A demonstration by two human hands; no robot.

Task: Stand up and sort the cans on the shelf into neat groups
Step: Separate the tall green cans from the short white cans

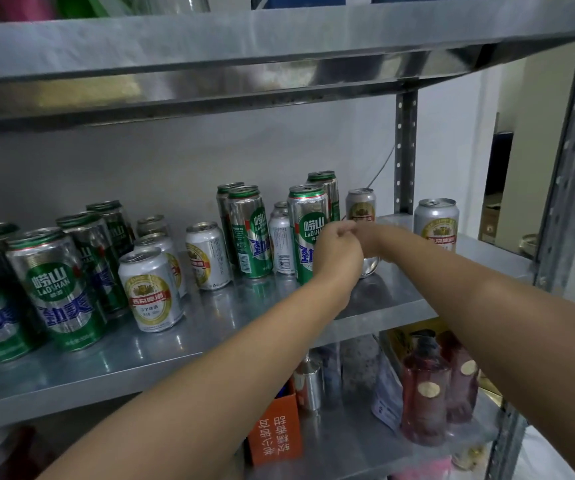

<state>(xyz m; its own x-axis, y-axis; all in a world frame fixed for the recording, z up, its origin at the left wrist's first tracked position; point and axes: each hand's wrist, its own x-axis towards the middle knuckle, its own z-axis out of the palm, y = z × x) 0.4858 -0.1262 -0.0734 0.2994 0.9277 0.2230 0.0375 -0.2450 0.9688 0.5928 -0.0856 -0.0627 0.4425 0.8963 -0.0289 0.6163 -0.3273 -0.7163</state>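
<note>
**A:** What do the labels say?

**B:** The tall green cans (58, 289) at the left of the frame carry Chinese characters over "LAOSHAN" in a green oval, with large blue characters below. More tall green ones stand upright at centre: a front one (249, 232) with a barcode panel, and one (308, 230) just right of it, whose label the left hand partly covers.

**A:** And the short ones?

**B:** The short silver cans (151, 289) have a gold roundel crossed by a red band of white Chinese characters; the small print is too fine to read. Another short silver can (436, 223) stands alone at the right end of the metal shelf (161, 355).

**A:** What about the grip of each hand?

**B:** The left hand (338, 252) is curled into a loose fist in front of the centre green can, touching or just before it; I cannot tell whether it is clamped on anything. The right hand (374, 242) is wrapped round a short silver can (362, 211), whose top and base show above and below the fingers.

**A:** Anything below?

**B:** On the lower shelf, an orange box (274, 434) with white Chinese writing, and dark red bottles (424, 386) with gold oval labels.
</note>
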